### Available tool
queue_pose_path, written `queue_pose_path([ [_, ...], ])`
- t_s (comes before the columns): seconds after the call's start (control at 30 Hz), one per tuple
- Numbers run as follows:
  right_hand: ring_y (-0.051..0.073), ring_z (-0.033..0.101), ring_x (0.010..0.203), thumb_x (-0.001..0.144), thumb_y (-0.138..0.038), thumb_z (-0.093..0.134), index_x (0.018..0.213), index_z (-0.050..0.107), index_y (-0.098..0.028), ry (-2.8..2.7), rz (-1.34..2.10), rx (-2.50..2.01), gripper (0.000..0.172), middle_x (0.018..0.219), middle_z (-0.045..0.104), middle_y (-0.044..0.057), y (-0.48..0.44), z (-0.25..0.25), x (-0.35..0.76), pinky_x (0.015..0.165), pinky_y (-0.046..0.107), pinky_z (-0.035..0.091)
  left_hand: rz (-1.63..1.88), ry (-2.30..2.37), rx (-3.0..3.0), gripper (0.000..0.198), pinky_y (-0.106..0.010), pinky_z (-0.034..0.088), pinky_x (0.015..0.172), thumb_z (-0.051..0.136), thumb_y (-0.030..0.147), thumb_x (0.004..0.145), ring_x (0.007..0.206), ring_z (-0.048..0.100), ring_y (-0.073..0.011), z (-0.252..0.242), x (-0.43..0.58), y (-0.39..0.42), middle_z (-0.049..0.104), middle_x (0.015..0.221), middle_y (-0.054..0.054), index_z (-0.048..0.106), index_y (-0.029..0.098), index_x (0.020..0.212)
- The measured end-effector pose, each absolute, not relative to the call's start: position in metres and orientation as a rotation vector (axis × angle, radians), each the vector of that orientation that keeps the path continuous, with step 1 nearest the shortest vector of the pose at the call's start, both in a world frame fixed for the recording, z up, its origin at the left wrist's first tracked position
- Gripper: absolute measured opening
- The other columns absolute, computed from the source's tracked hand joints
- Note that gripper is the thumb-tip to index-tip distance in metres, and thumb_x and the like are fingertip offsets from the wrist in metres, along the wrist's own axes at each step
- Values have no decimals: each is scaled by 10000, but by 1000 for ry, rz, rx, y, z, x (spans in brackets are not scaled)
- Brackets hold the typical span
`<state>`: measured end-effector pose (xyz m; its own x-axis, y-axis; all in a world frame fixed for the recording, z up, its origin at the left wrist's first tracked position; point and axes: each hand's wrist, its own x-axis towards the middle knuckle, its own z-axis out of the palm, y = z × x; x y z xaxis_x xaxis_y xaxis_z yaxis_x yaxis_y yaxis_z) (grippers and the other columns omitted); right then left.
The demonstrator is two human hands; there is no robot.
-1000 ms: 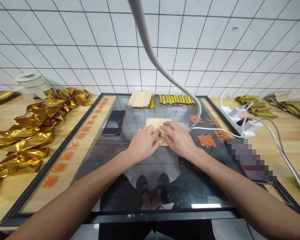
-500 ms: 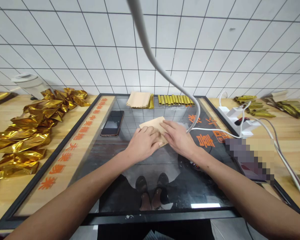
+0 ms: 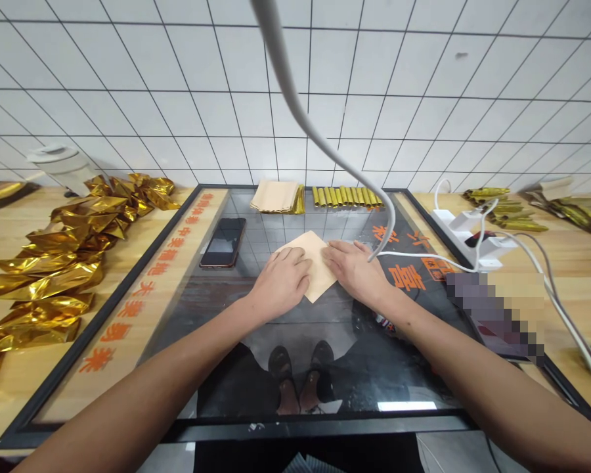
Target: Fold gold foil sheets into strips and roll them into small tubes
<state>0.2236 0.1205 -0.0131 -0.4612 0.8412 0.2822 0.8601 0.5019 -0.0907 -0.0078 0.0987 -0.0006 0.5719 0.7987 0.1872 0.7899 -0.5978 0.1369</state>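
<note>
Far to your left, crinkled gold foil bags (image 3: 54, 263) lie heaped on the pale wooden bench (image 3: 10, 381), shiny and loosely overlapped, likely kept there as stock within reach. Beside them runs the black-framed glass panel (image 3: 217, 368) with red lettering down its wooden margin; it is smooth and mirror-like enough to reflect your shoes. A dark phone (image 3: 223, 242) lies flat on the glass, off to the side of your hands.

Your left hand (image 3: 282, 282) rests palm down, fingers spread flat on the near left part of the tan paper sheet (image 3: 316, 263); it presses rather than grips, which seems to pin the sheet against the slick glass. The sheet is thin, matte and square, turned like a diamond with one corner pointing toward you between both hands. Your right hand (image 3: 355, 270) lies flat on its right edge, also open and pressing, not clenched around anything.

Behind the sheet, against the tiled wall, sit a stack of the same tan paper (image 3: 276, 196) and a tidy row of gold rolls (image 3: 347, 196) laid side by side. A white cable (image 3: 295, 105) hangs down across the view and runs to the white power strip (image 3: 467, 236) on the right, past which lie more flat gold packets (image 3: 502, 210).
</note>
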Motion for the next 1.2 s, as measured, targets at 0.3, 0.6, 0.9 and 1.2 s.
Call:
queue_pose_path([
  [0.3, 258, 687, 1349, 1147, -275, 427, 1449, 688, -238, -2442, -31, -1305, 401, 1553, 682, 95, 104, 0, 213, 1108, 396, 544, 310, 1420, 2760, 303, -505, 497, 987, 510, 368, 1115, 1224, 612, -331, 0, -3, 93, 680, 1243, -109, 713, 199, 1264],
  [0.6, 285, 720, 1317, 1112, -187, 435, 1420, 709, -216, -2488, 46, -1432, 413, 1556, 682, 114, 109, -5, 214, 1045, 400, 590, 288, 1428, 2780, 272, -497, 497, 986, 529, 347, 1099, 1190, 604, -333, -2, -1, 94, 666, 1194, -119, 714, 189, 1220],
  [0.9, 263, 700, 1321, 1110, -190, 412, 1509, 642, -230, -2500, 50, -1313, 463, 1470, 738, 98, 97, 2, 206, 1067, 352, 548, 352, 1391, 2703, 288, -488, 516, 1037, 509, 347, 1103, 1161, 608, -314, -5, -2, 96, 656, 1206, -118, 730, 190, 1200],
  [1.2, 282, 768, 1183, 1087, -182, 470, 1432, 692, -251, -2499, 44, -1500, 416, 1430, 759, 123, 105, -1, 213, 928, 360, 595, 481, 1360, 2681, 291, -516, 467, 1195, 579, 326, 1068, 1503, 485, -330, -13, -9, 100, 582, 1585, -136, 676, 199, 1311],
])
